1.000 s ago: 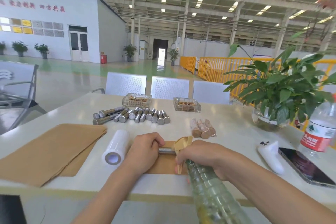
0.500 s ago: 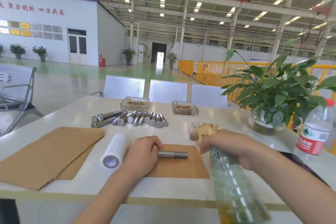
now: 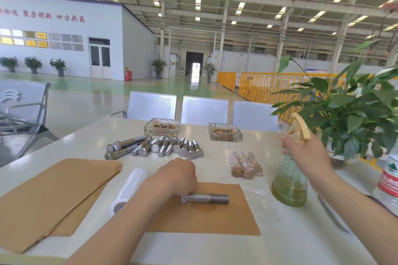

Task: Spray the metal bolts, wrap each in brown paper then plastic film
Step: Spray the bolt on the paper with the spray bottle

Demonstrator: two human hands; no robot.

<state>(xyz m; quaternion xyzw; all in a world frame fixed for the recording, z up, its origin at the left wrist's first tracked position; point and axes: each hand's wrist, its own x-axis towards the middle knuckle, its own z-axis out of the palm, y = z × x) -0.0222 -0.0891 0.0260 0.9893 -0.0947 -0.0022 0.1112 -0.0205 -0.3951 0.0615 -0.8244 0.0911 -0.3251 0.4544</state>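
item: bolt (image 3: 205, 198), one, lying flat on a single brown paper sheet (image 3: 215, 219) near the table's front edge; long axis runs left to right, hex head to the left, threaded end to the right; a wet patch shows on the paper just under the shank. left hand (image 3: 177, 176): curled, fingertips pinching the bolt's head end, so it is the nearer hand by far and sits directly at the left end of the axis. right hand (image 3: 305, 155): well apart to the right, fingers wrapped round the neck of the spray bottle (image 3: 289, 183), which stands at or just above the table; contact cannot be told. judgement: spraying looks done; rolling the paper should go across the bolt's axis. stock: unwrapped bolts (image 3: 159, 147) behind; three wrapped bolts (image 3: 245, 164) right of them; film roll (image 3: 128, 189) just left of the left forearm; paper stack (image 3: 53, 196) far left.
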